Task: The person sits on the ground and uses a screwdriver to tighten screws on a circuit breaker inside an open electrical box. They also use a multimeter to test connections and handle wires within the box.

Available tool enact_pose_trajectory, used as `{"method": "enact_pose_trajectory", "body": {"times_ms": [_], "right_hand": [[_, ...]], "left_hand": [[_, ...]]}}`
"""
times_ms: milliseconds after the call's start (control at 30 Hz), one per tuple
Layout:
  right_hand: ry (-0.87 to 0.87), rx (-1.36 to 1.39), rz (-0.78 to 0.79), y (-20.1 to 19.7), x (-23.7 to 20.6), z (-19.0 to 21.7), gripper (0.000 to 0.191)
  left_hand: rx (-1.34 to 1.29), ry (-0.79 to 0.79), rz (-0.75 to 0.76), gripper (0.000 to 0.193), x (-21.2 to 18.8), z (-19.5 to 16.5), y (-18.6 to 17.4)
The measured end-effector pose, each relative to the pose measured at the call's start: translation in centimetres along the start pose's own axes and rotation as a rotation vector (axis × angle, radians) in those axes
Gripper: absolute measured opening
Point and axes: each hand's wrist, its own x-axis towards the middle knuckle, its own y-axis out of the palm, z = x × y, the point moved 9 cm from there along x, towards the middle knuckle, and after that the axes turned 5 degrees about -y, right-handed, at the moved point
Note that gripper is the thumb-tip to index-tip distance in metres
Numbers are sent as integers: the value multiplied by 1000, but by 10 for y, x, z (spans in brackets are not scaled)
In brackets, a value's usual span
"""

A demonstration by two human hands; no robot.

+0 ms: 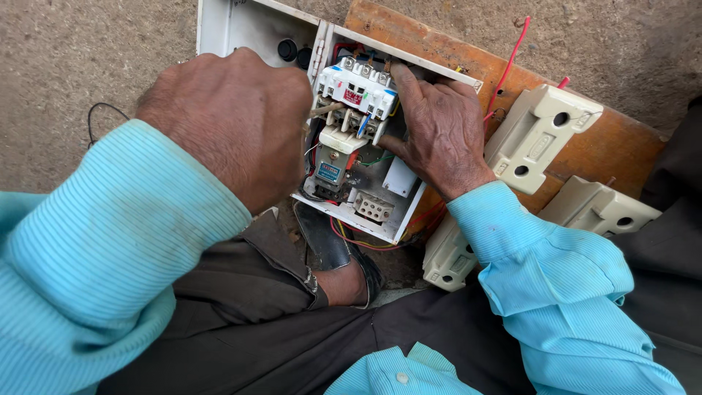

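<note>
Between the two hands, just past the knees, sits an open white metal switch box (398, 212) whose long axis runs from near to far, tipped a little to the right, on a brown wooden board (585, 150). Inside it, at the far end, is one white plastic contactor block (357, 86) with a red label and a row of terminal screws; nearer lies one smaller white relay with a blue label (330, 167), and nearest one small cream terminal piece (373, 206). The left hand (230, 121) is curled into a loose fist at the box's left edge, gripping what seems to be a thin metal tool shaft (327, 110) that points right into the contactor; the grip itself is hidden behind the knuckles. The right hand (439, 132) is inside the box's right half, fingers spread, forefinger tip pressed on the contactor's far right corner, thumb on the relay side. Both hands touch the contactor area; the right is deeper in. Three cream fuse carriers (537, 135) lie on the board to the right, and loose red wires (508, 66) rise at the far side.
</note>
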Motion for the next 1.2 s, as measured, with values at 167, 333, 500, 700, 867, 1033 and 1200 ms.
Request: {"method": "enact_pose_trajectory", "body": {"times_ms": [167, 333, 500, 700, 867, 1033, 1200], "right_hand": [[7, -9, -7, -15, 7, 8, 101], [12, 21, -8, -24, 9, 10, 98], [-17, -20, -29, -27, 11, 14, 101], [-25, -43, -44, -24, 8, 12, 100], [-6, 17, -15, -5, 1, 1, 98], [15, 18, -13, 14, -8, -9, 99], [19, 32, -16, 20, -10, -13, 98]], "left_hand": [[116, 45, -63, 24, -2, -4, 3], [127, -5, -14, 19, 0, -1, 6], [-142, -156, 147, 22, 14, 6, 3], [-10, -131, 123, 38, 11, -10, -2], [183, -47, 166, 29, 8, -31, 1], [289, 45, 191, 27, 3, -42, -3], [489, 209, 291, 25, -1, -54, 10]]}}
